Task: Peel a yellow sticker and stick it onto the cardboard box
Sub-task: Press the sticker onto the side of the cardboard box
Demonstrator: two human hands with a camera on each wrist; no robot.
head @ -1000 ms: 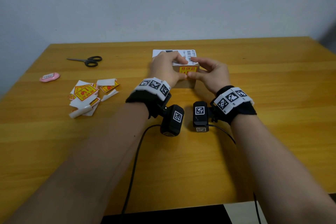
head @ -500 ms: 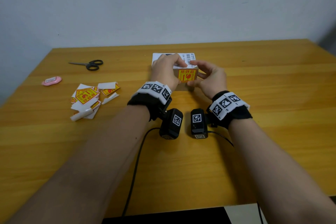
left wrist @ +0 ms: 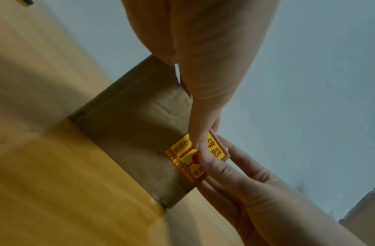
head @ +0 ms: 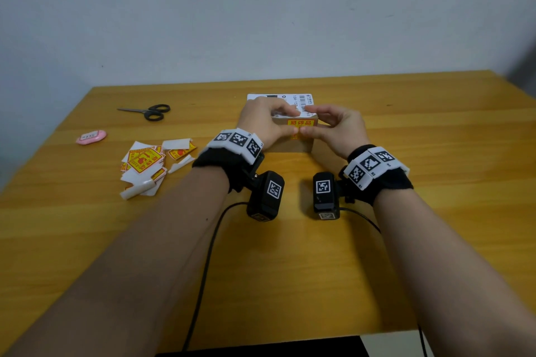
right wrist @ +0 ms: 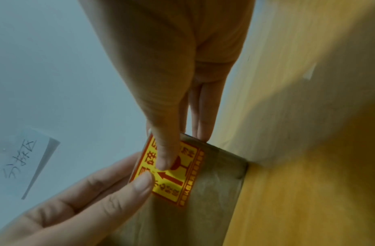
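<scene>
The yellow sticker [head: 300, 123] is pressed flat on the near side of the cardboard box [head: 293, 148], at its upper edge. The thumbs of the left hand [head: 265, 122] and right hand [head: 336, 127] meet on it; other fingers are curled over the top. Risk, judged: corners left unpressed may lift; uneven rubbing may trap creases.
</scene>
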